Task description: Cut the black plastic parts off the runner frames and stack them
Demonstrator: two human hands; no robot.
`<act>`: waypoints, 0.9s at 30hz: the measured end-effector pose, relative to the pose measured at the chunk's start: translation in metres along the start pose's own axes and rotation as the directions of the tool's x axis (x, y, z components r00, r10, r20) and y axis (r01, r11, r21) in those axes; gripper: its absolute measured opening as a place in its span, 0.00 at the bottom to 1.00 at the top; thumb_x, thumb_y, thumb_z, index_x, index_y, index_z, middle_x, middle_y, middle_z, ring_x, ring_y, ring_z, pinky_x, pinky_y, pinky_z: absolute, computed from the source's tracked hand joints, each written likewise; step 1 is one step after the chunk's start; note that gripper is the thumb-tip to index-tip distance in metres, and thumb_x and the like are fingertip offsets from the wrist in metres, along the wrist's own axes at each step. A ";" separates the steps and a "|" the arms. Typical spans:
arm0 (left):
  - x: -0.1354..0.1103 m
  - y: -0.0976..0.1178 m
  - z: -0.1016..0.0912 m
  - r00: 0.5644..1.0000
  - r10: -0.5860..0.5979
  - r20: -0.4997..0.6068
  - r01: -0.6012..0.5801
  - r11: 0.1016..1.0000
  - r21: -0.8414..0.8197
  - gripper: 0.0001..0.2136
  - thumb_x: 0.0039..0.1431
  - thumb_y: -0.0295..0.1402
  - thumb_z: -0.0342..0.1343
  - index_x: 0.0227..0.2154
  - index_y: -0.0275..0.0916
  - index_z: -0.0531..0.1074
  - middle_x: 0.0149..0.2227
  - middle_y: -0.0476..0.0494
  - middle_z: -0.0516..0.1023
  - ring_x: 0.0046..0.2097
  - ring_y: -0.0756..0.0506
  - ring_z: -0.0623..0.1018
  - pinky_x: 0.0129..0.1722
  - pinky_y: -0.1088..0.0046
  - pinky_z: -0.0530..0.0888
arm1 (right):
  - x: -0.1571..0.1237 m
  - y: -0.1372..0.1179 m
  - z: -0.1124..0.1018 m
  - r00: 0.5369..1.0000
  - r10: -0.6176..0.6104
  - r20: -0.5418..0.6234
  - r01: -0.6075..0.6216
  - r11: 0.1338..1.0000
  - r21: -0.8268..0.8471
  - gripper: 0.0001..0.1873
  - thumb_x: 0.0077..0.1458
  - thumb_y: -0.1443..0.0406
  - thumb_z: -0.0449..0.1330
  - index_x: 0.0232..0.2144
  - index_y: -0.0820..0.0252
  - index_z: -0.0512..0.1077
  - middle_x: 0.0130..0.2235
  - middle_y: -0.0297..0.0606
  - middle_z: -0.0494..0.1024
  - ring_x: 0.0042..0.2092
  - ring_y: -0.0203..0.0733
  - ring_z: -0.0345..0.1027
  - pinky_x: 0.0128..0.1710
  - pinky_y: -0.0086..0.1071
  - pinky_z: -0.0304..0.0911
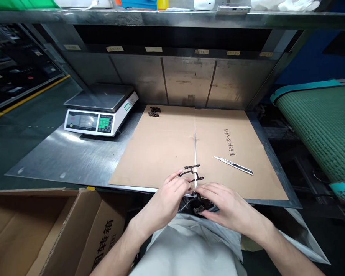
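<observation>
My left hand [175, 188] is closed on a thin black branched plastic part [193, 173], which sticks out past the fingers over the cardboard sheet [161, 153]. Close beside it, my right hand [222, 199] curls around another dark piece [199, 207] at the table's front edge. That piece is partly covered by the fingers, and whether it joins the branched part I cannot tell. The fingertips of both hands nearly meet. To the right on the cardboard lies a utility knife [234, 165], its blade pointing left. Small black parts [154, 111] sit at the sheet's far left corner.
A digital scale [100, 109] stands at the back left of the metal table [51, 161]. An open cardboard box [86, 226] is at the lower left. On the right runs a green conveyor belt [327, 119]. A metal shelf [172, 19] crosses overhead, holding assorted items.
</observation>
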State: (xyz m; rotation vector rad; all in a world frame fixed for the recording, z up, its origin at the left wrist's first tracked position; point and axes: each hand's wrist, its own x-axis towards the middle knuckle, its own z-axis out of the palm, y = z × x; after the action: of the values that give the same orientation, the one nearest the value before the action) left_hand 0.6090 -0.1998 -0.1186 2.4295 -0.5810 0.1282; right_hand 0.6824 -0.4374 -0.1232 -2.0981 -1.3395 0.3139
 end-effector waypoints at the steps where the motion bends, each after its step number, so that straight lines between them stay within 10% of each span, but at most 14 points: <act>1: 0.001 0.001 0.000 1.000 -0.002 0.000 0.002 1.000 -0.012 0.14 0.71 0.20 0.40 0.44 0.40 0.69 0.45 0.44 0.81 0.55 0.47 0.79 0.69 0.58 0.64 | -0.001 0.002 0.001 1.000 -0.013 -0.013 0.014 1.000 0.009 0.31 0.57 0.69 0.66 0.62 0.56 0.66 0.56 0.45 0.79 0.57 0.51 0.74 0.59 0.46 0.72; 27: 0.002 -0.003 0.001 0.990 0.103 0.096 -0.098 0.993 -0.060 0.14 0.68 0.17 0.41 0.43 0.40 0.69 0.48 0.40 0.80 0.59 0.45 0.76 0.66 0.61 0.65 | -0.014 0.006 0.023 0.998 -0.054 -0.030 0.055 0.998 0.026 0.34 0.54 0.74 0.63 0.62 0.58 0.63 0.56 0.47 0.80 0.55 0.51 0.77 0.55 0.43 0.75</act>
State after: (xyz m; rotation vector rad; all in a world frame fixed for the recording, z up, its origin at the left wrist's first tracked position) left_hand 0.6120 -0.1994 -0.1206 2.3640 -0.7426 0.0334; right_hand 0.6686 -0.4433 -0.1469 -2.0330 -1.3661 0.2757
